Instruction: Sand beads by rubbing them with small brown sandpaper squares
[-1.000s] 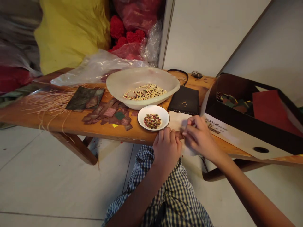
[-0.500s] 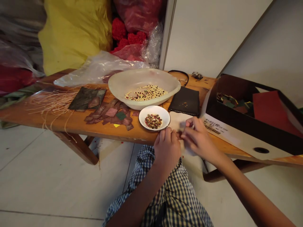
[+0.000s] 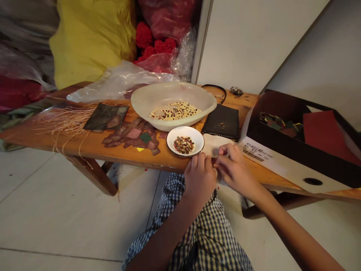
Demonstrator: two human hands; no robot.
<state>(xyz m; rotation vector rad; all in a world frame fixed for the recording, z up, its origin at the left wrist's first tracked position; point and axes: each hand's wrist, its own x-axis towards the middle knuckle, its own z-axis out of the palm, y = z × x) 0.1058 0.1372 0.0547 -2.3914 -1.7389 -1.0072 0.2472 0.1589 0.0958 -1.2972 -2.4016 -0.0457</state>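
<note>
My left hand (image 3: 199, 177) is closed at the bench's front edge, just below a small white bowl (image 3: 200, 140) of mixed coloured beads. My right hand (image 3: 235, 168) meets it on the right, its thumb and fingers pinched together at the left hand's fingertips. Whatever lies between the fingers is hidden and too small to name. Under and behind the right hand is a pale sheet (image 3: 212, 140), close to a black pouch (image 3: 221, 122) with a few tiny bits on top. A large pale basin (image 3: 141, 98) with cream and dark beads stands behind the bowl.
Small brown squares (image 3: 129, 139), a dark folded piece (image 3: 105, 116) and pale cords (image 3: 66, 120) lie on the wooden bench (image 3: 98, 150) to the left. A black-and-white box (image 3: 287, 165) with coloured pieces takes up the right end. Clear plastic (image 3: 113, 84) lies along the back.
My right hand has come slightly closer to my left, and their fingertips now meet. The reddish-brown bit seen between them earlier is mostly covered. My left hand has barely moved.
</note>
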